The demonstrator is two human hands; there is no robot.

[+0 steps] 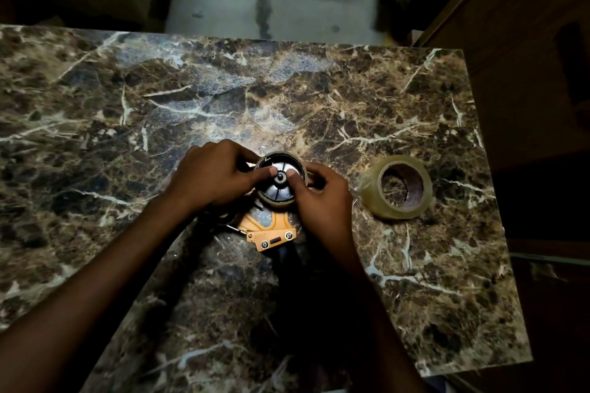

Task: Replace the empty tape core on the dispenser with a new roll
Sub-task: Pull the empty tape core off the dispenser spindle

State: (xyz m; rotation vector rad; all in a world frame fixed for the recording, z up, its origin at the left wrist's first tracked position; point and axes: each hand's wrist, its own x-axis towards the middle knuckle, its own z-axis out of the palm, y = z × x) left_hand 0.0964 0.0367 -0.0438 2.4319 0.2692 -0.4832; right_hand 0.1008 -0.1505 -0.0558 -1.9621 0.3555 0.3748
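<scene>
Dim overall, lit by one pool of light from above falling on the middle of the marble tabletop (319, 99), with pale glare at the far centre. Deep shadow near, under the forearms, and at the right. Soft blur and wide-angle bending toward the edges.

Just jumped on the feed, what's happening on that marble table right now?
A person has both hands on a tape dispenser lying on the marble table. The left hand and right hand grip the empty tape core around the black hub, thumbs pressing on the hub's face, apparently working the core off. The new roll of clear tape lies untouched on the table to the right, apart from the dispenser.
</scene>
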